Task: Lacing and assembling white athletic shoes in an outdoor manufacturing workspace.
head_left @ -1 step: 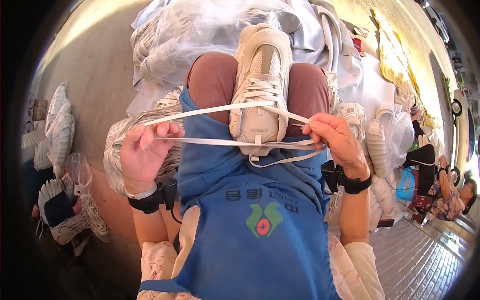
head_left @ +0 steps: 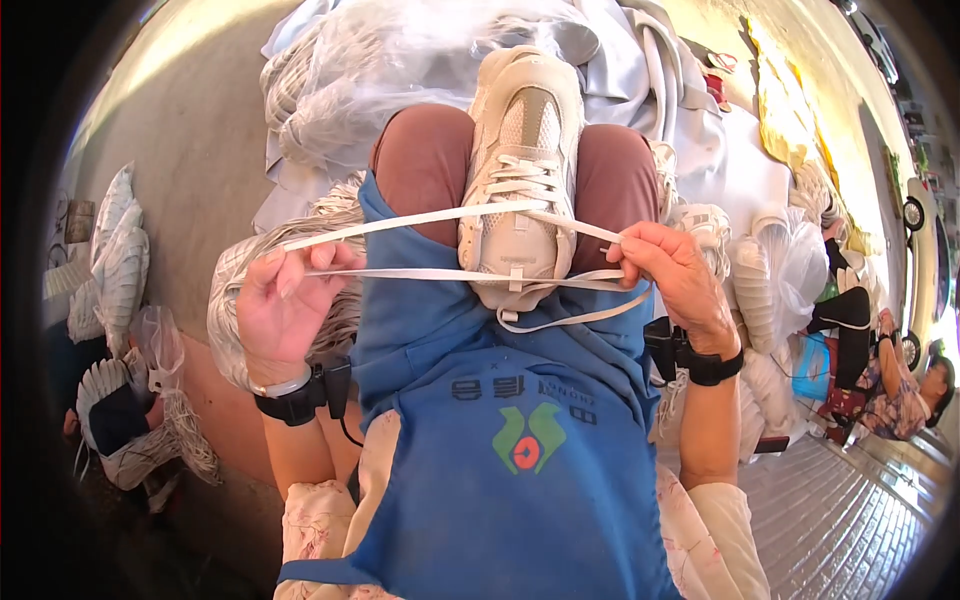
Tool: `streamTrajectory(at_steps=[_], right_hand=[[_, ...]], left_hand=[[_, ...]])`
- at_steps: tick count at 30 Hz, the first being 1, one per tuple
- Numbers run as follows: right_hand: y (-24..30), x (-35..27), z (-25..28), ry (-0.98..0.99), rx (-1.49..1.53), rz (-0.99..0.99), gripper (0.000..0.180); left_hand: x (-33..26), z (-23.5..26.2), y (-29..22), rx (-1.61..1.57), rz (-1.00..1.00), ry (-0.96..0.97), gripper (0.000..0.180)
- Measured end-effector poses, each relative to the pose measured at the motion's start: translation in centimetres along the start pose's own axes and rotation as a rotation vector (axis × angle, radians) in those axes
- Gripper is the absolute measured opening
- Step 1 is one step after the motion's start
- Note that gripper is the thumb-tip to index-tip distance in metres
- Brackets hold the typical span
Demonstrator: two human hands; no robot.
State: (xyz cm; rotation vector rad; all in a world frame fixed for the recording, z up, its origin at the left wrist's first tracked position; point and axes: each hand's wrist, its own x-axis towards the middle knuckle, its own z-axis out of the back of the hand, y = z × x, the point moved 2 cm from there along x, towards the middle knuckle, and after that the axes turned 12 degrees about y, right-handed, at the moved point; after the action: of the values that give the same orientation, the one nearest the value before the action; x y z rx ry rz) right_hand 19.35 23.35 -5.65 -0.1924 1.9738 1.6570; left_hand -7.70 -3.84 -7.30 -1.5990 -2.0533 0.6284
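Note:
Between my knees a cream sneaker [head_left: 520, 262] is held with its toe pointing away from me. Flat laces cross over its eyelets, and one white shoelace [head_left: 430, 213] stretches out to both sides. My left hand [head_left: 290, 305] is closed on the lace at the left, with the fingers curled and the thumb against them. At the right, my right hand [head_left: 668, 278] pinches the other part of the lace between thumb and fingers. A second stretch of lace runs straight across near the heel, and a slack loop hangs beside the heel tab. Both hands are off the shoe itself.
A blue apron [head_left: 510, 430] covers my lap. Bundles of pale laces [head_left: 235, 330] lie left of my knees. Ahead is clear plastic [head_left: 400, 70] over grey cloth. More sneakers [head_left: 700, 228] stand at the right, and another person [head_left: 900, 395] sits farther right.
The lower stretch of lace has lifted and pulled straighter. My left hand has shifted very slightly left; the shoe stays put.

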Motion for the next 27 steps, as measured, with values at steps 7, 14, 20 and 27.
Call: streamTrajectory(at_steps=[7,14,20,27], right_hand=[[0.4,-0.4,1.0,-0.056,0.017,0.097,0.026],[-1.4,-0.6,3.1,-0.180,0.310,0.110,0.022],[-5.3,0.3,5.7,-0.402,0.325,0.086,0.020],[-5.3,-1.1,10.3,-0.789,-0.137,0.138,0.023]], left_hand=[[-1.9,1.8,-3.4,0.052,-0.096,-0.231,0.040],[-8.6,7.1,-10.9,-0.185,-0.450,-0.210,0.027],[-15.3,11.8,-17.6,-0.041,-0.768,-0.586,0.021],[-20.6,14.5,-24.9,0.114,-1.019,-0.698,0.023]])
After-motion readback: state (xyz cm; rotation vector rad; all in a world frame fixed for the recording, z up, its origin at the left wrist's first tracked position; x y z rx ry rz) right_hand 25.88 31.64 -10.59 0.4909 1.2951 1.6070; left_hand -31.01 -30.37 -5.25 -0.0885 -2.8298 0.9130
